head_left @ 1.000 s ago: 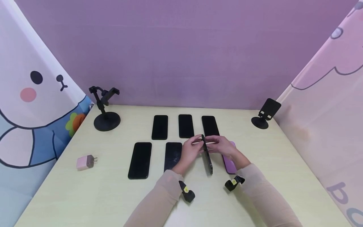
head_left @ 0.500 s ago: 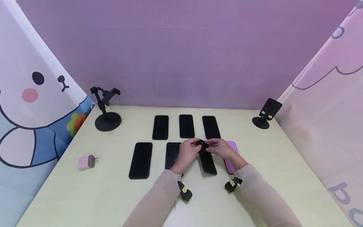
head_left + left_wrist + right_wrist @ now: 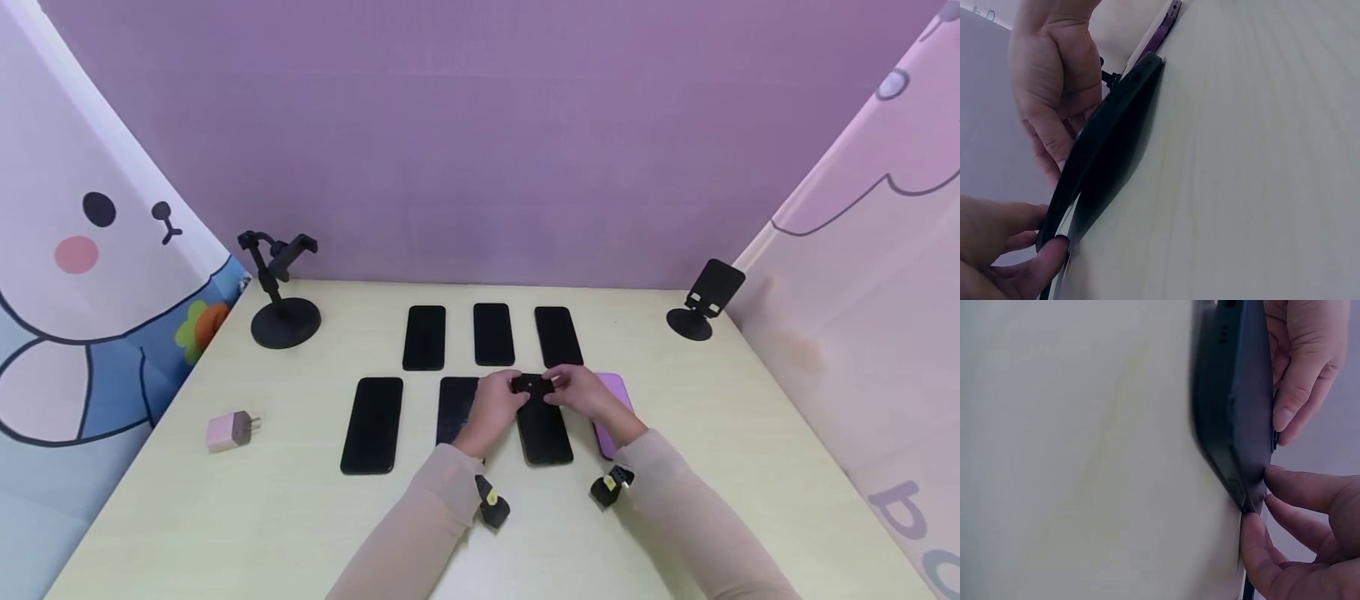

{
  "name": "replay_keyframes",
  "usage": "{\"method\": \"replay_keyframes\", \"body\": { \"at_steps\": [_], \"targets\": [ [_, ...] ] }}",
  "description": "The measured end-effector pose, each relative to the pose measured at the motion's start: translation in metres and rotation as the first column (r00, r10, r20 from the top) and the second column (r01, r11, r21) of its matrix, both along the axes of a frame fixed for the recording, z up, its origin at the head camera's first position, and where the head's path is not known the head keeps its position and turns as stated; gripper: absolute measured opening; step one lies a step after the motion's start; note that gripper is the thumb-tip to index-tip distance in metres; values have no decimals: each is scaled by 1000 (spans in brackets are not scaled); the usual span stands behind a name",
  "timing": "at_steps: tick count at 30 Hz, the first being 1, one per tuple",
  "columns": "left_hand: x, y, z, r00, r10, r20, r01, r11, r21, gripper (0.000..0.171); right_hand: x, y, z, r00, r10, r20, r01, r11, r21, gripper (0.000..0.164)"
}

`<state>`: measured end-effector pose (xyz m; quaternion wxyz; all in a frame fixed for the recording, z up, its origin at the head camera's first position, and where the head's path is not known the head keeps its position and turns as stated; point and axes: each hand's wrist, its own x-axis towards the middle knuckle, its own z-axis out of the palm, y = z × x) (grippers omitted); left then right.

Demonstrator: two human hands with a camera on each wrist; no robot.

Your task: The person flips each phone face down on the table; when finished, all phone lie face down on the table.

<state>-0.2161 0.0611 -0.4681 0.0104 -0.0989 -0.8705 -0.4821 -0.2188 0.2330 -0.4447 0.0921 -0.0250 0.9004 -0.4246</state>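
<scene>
Both hands at the far end of a black phone (image 3: 543, 427) near the table's (image 3: 300, 500) middle. Left hand (image 3: 495, 407) pinching its far left corner, fingers curled on the edge; right hand (image 3: 588, 393) pinching the far right corner likewise. Phone's near end down on the table, far end tilted slightly up, between a dark phone (image 3: 456, 408) on the left and a purple phone (image 3: 613, 417) on the right. Three more phones (image 3: 492, 334) in a row behind, another (image 3: 372, 425) further left. Charger (image 3: 228, 431) well apart at left.
</scene>
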Motion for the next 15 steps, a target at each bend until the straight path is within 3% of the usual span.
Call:
{"method": "replay_keyframes", "body": {
  "at_steps": [8, 15],
  "targets": [
    [0, 2, 2, 999, 2, -34, -6, 991, -131, 33, -2, -2, 3, 999, -21, 33, 21, 1000, 23, 35],
    [2, 4, 5, 999, -12, -33, 6, 984, -179, 32, -1, -4, 6, 998, -42, 53, 39, 997, 70, 37]
  ]
}}
